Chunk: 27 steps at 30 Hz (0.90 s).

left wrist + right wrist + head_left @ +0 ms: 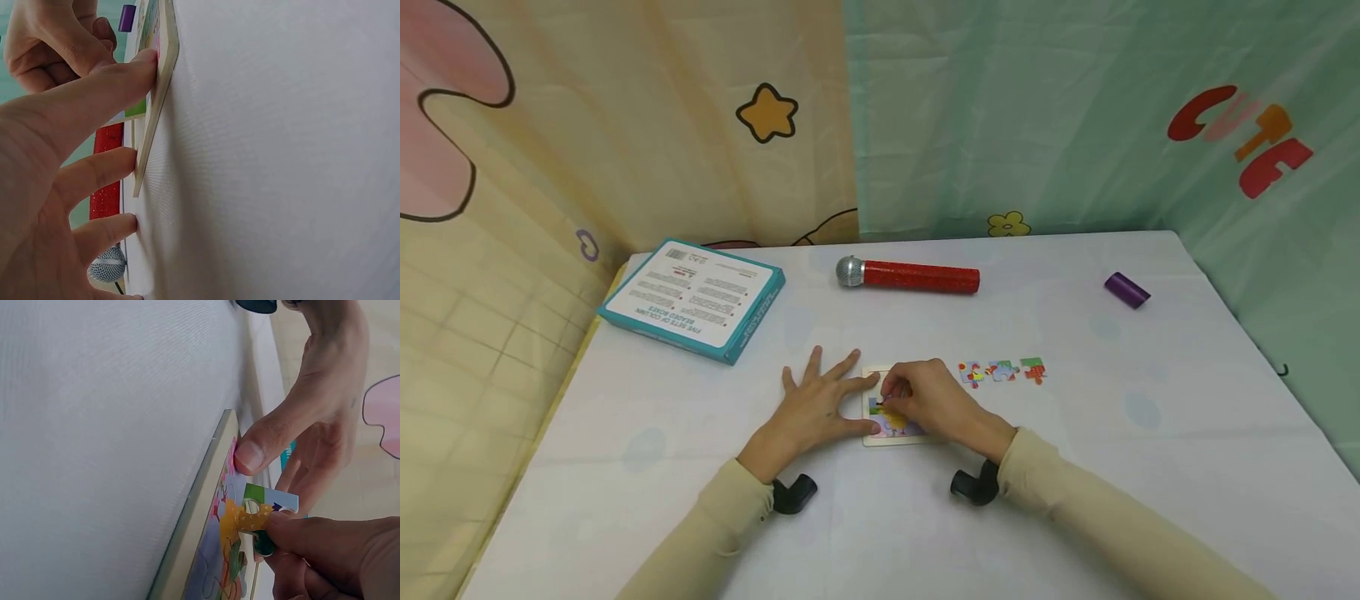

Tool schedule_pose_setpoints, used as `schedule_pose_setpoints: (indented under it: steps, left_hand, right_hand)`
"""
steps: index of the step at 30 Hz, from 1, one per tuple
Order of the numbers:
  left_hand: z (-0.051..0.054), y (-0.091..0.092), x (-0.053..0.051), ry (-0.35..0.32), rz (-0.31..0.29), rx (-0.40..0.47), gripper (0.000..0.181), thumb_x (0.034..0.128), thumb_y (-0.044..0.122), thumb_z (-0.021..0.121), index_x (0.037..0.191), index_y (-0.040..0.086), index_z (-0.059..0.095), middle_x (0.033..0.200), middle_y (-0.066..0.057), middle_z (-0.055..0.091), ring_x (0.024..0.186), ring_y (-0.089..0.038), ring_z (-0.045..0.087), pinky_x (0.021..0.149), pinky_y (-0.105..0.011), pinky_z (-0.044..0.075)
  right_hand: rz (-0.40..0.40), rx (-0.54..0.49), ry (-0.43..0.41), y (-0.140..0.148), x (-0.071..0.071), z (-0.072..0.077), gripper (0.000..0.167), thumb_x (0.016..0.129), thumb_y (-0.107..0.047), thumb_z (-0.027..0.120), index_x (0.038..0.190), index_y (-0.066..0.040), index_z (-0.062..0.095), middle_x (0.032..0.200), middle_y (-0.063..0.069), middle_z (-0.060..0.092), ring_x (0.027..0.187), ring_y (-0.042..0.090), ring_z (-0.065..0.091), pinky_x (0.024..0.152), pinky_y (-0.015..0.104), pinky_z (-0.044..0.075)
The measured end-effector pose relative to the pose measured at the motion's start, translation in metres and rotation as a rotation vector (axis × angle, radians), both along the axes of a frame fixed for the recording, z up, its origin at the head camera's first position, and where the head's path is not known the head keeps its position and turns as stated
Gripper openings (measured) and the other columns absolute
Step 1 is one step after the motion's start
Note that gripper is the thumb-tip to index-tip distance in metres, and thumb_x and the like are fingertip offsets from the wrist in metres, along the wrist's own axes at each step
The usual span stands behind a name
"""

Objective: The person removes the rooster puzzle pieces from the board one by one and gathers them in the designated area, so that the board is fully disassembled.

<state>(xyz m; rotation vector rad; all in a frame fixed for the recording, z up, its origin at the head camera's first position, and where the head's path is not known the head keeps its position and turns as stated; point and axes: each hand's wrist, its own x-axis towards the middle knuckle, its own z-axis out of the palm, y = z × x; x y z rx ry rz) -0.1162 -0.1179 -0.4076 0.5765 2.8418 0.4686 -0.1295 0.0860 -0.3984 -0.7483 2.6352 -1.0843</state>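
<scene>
A small jigsaw board [891, 442] with a pale wooden frame lies flat on the white table, partly filled with a colourful picture. My left hand [812, 414] lies with its fingers spread, thumb and index finger touching the board's left part. Over the board, my right hand [936, 402] pinches a jigsaw piece [255, 519] between thumb and fingers. The piece is green, blue and yellow, tilted up at the picture's surface in the right wrist view. Right of the board lie three loose jigsaw pieces, a left one [970, 372], a middle one [1002, 372] and a right one [1033, 368].
A teal and white box [692, 296] sits at the back left. Behind the board lies a red toy microphone [917, 277] with a silver head. A short purple cylinder [1127, 290] rests at the back right. Patterned curtains [1000, 117] hang behind the table.
</scene>
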Motion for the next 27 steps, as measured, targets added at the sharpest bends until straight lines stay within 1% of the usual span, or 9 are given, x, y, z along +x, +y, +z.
schedule_pose_setpoints:
  steps: [3,6,10,16,19,24,27]
  left_hand:
    - [-0.001,0.0,-0.001,0.006,0.001,-0.002,0.072,0.0751,0.061,0.076,0.138,0.031,0.059,0.159,-0.005,0.031,0.142,-0.057,0.01,0.096,-0.084,0.012]
    - [-0.001,0.0,-0.001,0.002,0.0,0.0,0.073,0.0747,0.062,0.076,0.138,0.031,0.058,0.159,-0.005,0.03,0.142,-0.057,0.01,0.096,-0.084,0.012]
    - [0.0,0.0,0.0,-0.002,-0.002,0.004,0.073,0.0749,0.062,0.076,0.139,0.031,0.058,0.16,-0.005,0.03,0.142,-0.057,0.009,0.096,-0.084,0.011]
    - [-0.001,0.0,-0.001,-0.011,0.002,0.006,0.072,0.0754,0.06,0.076,0.138,0.031,0.058,0.16,-0.005,0.03,0.142,-0.057,0.009,0.096,-0.084,0.011]
    - [-0.001,0.0,-0.001,-0.016,0.0,0.008,0.072,0.0756,0.06,0.076,0.139,0.031,0.058,0.16,-0.006,0.03,0.142,-0.057,0.008,0.096,-0.084,0.011]
    - [-0.001,0.001,-0.001,-0.022,0.005,0.008,0.073,0.0761,0.059,0.076,0.14,0.03,0.057,0.16,-0.005,0.029,0.143,-0.056,0.007,0.097,-0.084,0.009]
    - [0.0,0.001,0.0,-0.025,0.011,0.01,0.073,0.0761,0.058,0.077,0.14,0.03,0.056,0.16,-0.005,0.029,0.143,-0.055,0.006,0.098,-0.083,0.008]
  right_hand:
    - [0.016,-0.046,-0.013,0.004,0.001,-0.001,0.009,0.083,-0.008,0.078,0.085,-0.013,0.07,0.071,-0.01,0.062,0.065,0.007,0.055,0.062,0.024,0.049]
    - [0.02,-0.072,-0.039,0.006,0.001,-0.003,0.01,0.083,-0.009,0.078,0.084,-0.015,0.071,0.07,-0.011,0.062,0.065,0.006,0.055,0.063,0.024,0.048]
    - [0.0,-0.106,-0.061,0.008,0.001,-0.006,0.009,0.083,-0.01,0.078,0.084,-0.015,0.072,0.069,-0.01,0.063,0.064,0.008,0.056,0.062,0.024,0.047]
    - [-0.084,-0.164,-0.137,0.009,-0.004,-0.009,0.005,0.085,-0.011,0.077,0.086,-0.013,0.073,0.072,-0.007,0.066,0.065,0.01,0.06,0.062,0.024,0.05]
    - [-0.117,-0.163,-0.171,0.014,-0.006,-0.009,0.004,0.085,-0.014,0.078,0.087,-0.014,0.074,0.075,-0.006,0.068,0.066,0.011,0.062,0.062,0.025,0.051]
    - [-0.154,-0.154,-0.236,0.031,-0.007,-0.007,0.006,0.085,-0.019,0.078,0.088,-0.014,0.075,0.077,-0.005,0.07,0.071,0.013,0.064,0.065,0.027,0.052]
    - [-0.189,-0.158,-0.281,0.046,-0.005,-0.006,0.009,0.084,-0.021,0.079,0.088,-0.014,0.076,0.08,-0.003,0.072,0.072,0.014,0.062,0.063,0.027,0.05]
